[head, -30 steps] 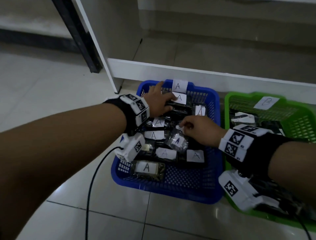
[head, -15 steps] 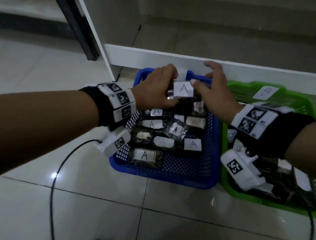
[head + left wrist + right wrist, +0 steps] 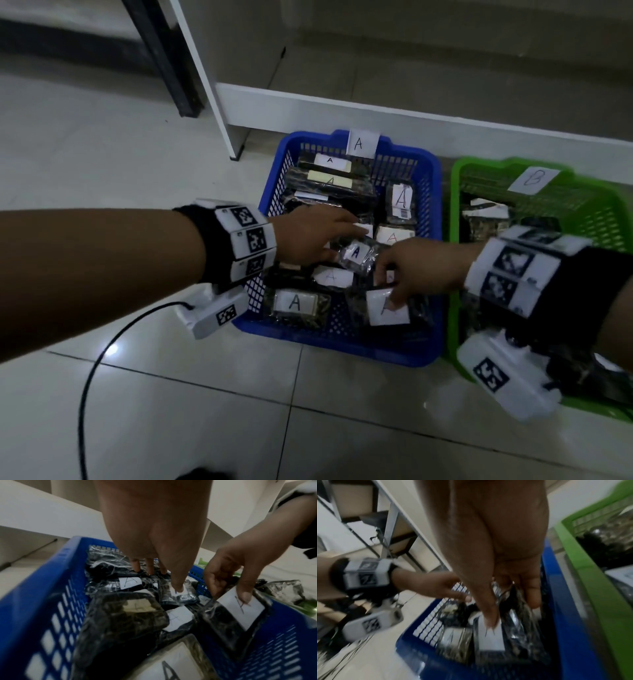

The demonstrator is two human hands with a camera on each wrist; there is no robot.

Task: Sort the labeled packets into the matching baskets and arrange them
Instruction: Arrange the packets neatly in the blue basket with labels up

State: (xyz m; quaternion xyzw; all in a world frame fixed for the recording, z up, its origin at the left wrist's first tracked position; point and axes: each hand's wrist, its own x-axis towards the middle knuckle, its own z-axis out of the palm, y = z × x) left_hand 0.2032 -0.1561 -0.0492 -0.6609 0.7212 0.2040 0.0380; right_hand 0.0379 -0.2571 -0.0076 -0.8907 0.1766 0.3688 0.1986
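The blue basket (image 3: pixel 342 346) tagged "A" (image 3: pixel 363 144) holds several dark plastic packets with white "A" labels. My left hand (image 3: pixel 342 240) reaches into its middle: the thumb presses the label of a small packet (image 3: pixel 356 253) and the fingers (image 3: pixel 149 568) come down at its far edge, pinching it. My right hand (image 3: pixel 390 287) pinches a larger A packet (image 3: pixel 387 310) at the front right, thumb on its label (image 3: pixel 240 609), with that end tilted up. The green basket (image 3: pixel 455 205) tagged "B" (image 3: pixel 532 180) stands to the right with dark packets inside.
Both baskets stand on a tiled floor against a white shelf base (image 3: pixel 342 113). A white upright (image 3: pixel 205 78) and a dark post (image 3: pixel 161 58) rise at the back left. A black cable (image 3: pixel 99 359) loops over the floor from my left wrist.
Half a second ago both hands held an A packet up at the basket's back. It is let go now, and both hands have dropped to the basket's middle and front, each onto another packet.
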